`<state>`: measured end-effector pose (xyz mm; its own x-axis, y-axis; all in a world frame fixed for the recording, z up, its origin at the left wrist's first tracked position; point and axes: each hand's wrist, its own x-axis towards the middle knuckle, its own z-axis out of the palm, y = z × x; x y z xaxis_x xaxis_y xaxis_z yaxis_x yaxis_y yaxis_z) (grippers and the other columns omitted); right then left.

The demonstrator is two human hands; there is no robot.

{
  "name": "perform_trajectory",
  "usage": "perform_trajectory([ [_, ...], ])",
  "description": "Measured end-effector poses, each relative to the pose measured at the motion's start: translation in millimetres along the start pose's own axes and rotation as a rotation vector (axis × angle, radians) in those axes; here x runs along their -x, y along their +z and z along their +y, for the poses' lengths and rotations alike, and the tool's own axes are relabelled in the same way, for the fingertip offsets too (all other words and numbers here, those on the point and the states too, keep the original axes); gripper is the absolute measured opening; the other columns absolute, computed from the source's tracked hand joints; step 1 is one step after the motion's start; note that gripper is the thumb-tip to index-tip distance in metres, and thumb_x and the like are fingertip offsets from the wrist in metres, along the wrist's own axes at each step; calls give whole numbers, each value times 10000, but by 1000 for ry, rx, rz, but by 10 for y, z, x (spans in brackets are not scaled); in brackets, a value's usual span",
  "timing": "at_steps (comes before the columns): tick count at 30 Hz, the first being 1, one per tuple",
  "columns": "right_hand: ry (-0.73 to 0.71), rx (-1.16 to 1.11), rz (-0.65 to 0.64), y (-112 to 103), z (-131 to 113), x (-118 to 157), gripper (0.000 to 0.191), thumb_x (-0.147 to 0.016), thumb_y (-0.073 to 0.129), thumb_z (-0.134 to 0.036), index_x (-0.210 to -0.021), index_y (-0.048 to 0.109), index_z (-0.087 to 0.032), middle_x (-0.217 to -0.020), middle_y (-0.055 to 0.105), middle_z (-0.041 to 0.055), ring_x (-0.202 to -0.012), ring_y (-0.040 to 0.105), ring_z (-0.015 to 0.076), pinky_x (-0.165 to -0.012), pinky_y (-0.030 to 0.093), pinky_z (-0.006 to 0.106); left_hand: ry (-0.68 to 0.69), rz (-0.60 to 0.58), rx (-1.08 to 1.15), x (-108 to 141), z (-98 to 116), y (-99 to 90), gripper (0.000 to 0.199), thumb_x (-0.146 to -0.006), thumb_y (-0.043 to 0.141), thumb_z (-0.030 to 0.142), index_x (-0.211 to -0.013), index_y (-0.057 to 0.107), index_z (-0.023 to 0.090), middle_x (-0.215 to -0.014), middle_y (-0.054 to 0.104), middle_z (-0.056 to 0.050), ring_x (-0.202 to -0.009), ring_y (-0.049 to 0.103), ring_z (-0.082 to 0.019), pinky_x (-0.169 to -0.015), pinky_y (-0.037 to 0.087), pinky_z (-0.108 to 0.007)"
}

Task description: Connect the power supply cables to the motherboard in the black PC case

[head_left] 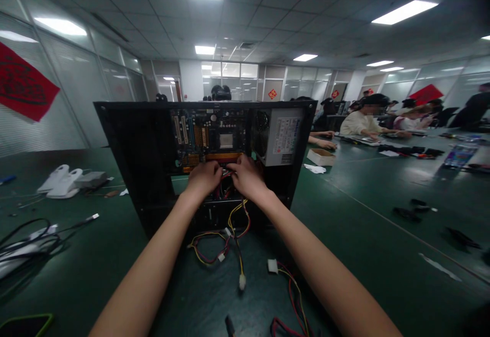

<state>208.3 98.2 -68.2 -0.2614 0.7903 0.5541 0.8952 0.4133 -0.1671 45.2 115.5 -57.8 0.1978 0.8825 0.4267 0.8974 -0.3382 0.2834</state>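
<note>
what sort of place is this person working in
Probably a shared electronics workshop or training room: an open computer case stands on a green tabletop, a white Molex connector lies near it, and other people sit further back.

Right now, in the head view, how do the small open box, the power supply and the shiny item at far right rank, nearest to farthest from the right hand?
From the right hand:
1. Power supply: inside the case, upper right.
2. Small open box: on the table, right of the case.
3. Shiny item: far right.
</note>
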Motion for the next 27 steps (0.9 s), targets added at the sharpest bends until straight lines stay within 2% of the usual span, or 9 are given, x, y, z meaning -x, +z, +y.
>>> perform_trajectory([
  [6,98,-19,109,-31,6,-17,442,-928,503,-175,-1348,627,-237,-1155,541,126,-1071,528,261,-914,438,335,184,-120,193,31,44,-2,592,-1024,300,485,-747,712,161,-674,692,-26,-680,614,-162,-610,373,-242],
  [9,84,-47,52,-15,14,-29,434,-933,514,-184,-1354,615,-203,-1181,576,125,-1093,553,247,-918,448,314,231,-169,265,44,41,10,534,-997,374,457,-697,689,148,-597,633,-7,-594,544,-141,-567,319,-249],
  [12,41,-76,-35,7,21,-47,391,-925,512,-141,-1291,649,-164,-1198,626,119,-1146,569,223,-973,431,287,225,-199,227,49,15,24,518,-975,422,439,-616,654,146,-548,593,-7,-558,513,-138,-554,291,-263],
  [19,19,-60,-189,7,10,-69,335,-920,492,-78,-1165,712,-142,-1154,715,148,-1135,642,230,-957,438,281,149,-213,98,71,-46,56,445,-944,487,426,-660,704,160,-607,654,-57,-572,554,-176,-556,294,-289],
  [22,26,-66,-219,10,4,-61,323,-921,503,-73,-1127,739,-151,-1119,739,154,-1104,671,230,-947,447,275,108,-236,47,83,-38,59,405,-926,520,416,-689,725,160,-634,676,-82,-568,562,-190,-553,301,-294],
  [27,33,-72,-235,11,2,-53,333,-922,517,-87,-1168,733,-150,-1135,740,163,-1109,678,239,-959,454,285,80,-235,0,85,-22,50,402,-931,516,434,-737,746,168,-699,709,-98,-604,596,-198,-563,313,-291],
])
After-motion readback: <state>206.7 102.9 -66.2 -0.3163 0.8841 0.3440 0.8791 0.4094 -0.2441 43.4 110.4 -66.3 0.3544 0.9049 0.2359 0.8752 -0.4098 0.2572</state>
